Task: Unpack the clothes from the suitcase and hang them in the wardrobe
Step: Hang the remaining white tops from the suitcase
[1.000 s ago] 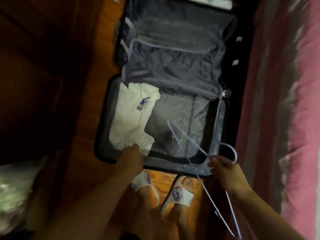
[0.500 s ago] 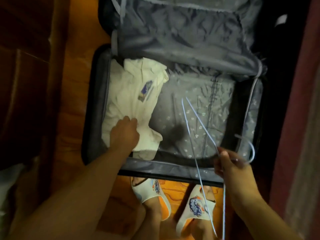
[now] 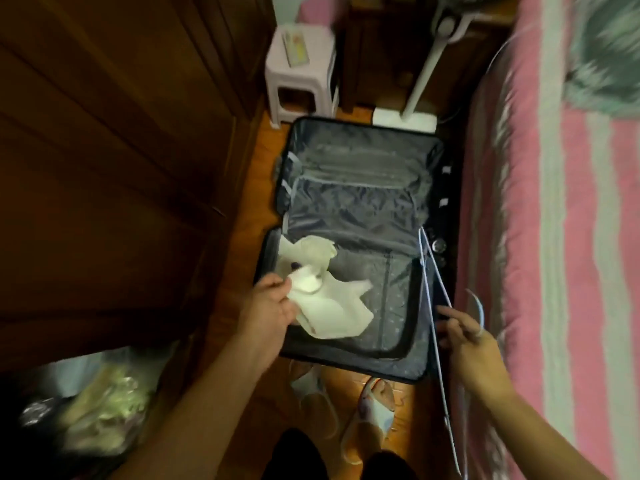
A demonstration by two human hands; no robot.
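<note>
An open dark suitcase (image 3: 360, 188) with grey lining lies on the wooden floor. My left hand (image 3: 270, 306) grips a white shirt (image 3: 332, 313) and holds it lifted above the near half of the suitcase; part of it still trails at the left corner. My right hand (image 3: 471, 344) holds a thin light-blue wire hanger (image 3: 433, 306) near its hook, at the suitcase's right edge beside the bed. The dark wooden wardrobe (image 3: 114, 161) stands on the left.
A bed with a pink striped cover (image 3: 561, 237) runs along the right. A white plastic stool (image 3: 301, 71) and a standing fan (image 3: 426, 81) are behind the suitcase. A plastic bag (image 3: 97, 407) sits at lower left. My slippered feet (image 3: 374, 410) stand by the near edge.
My left hand closed on the white shirt and pulled it up and toward me, crumpling it. My right hand carried the hanger to the right. The view pulled back.
</note>
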